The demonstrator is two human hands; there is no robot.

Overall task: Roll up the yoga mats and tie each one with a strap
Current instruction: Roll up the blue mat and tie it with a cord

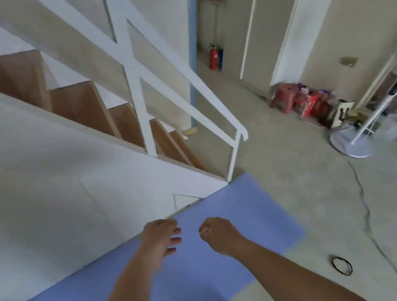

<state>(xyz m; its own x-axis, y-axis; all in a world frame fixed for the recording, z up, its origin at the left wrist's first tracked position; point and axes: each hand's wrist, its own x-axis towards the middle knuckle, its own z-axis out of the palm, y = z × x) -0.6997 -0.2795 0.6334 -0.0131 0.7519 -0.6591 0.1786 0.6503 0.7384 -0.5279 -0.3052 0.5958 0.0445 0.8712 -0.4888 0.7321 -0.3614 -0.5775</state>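
Looking down at: grey concrete floor (302, 199); white staircase (78, 109) with wooden steps on my left, pale doors ahead.
Mat (225, 198): one, blue, lying flat and unrolled, its far edge against the stair base.
Strap (341, 266): one black loop on the floor, right of the mat, not touching it.
Left hand (163, 238): over the mat, fingers loose and spread, holding nothing.
Right hand (219, 235): just beside it, fingers curled in, nothing visible in them.
Around: one red fire extinguisher (215, 56) in the far corner; one white fan stand (349, 140), its cable (367, 215) passing the strap; red bags (311, 105) by the door.
In the way: my forearms cover the mat's middle.
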